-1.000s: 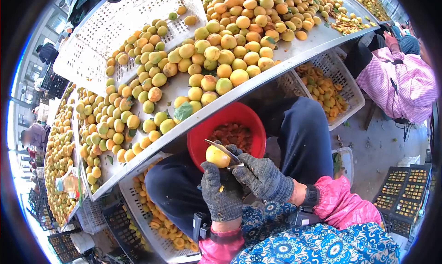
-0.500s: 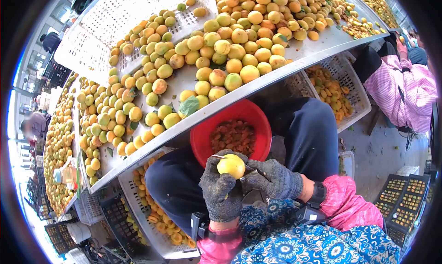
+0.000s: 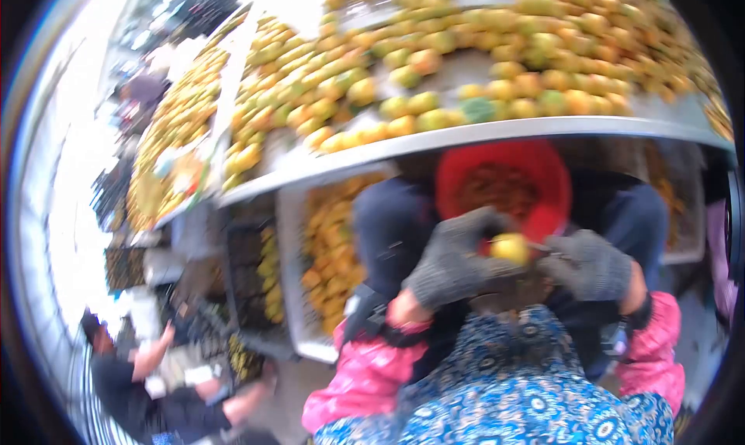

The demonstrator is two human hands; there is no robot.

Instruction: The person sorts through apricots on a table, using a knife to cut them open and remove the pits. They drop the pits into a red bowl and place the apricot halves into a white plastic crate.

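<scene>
My left hand (image 3: 459,259), in a grey knitted glove, grips a yellow apricot (image 3: 510,249) between thumb and fingers. Close on the fruit's other side is my right hand (image 3: 588,265), gloved the same way. Its fingers are closed round a small metal tool (image 3: 541,248), whose tip points at the apricot; blur hides its exact kind. Just beyond both hands, a red basin (image 3: 560,183) between my knees contains brownish-orange fruit pieces.
A metal-edged table (image 3: 434,137) piled with apricots runs across in front. Below its left part stand a white crate (image 3: 290,290) of orange fruit and a black crate (image 3: 247,278). A person (image 3: 147,375) in dark clothes is at lower left; another crate (image 3: 693,220) is at right.
My view has swung left, shifting hands and basin rightward in the picture and bringing the lower-left person in. The apricot stays in my left hand; my right hand sits slightly farther from it.
</scene>
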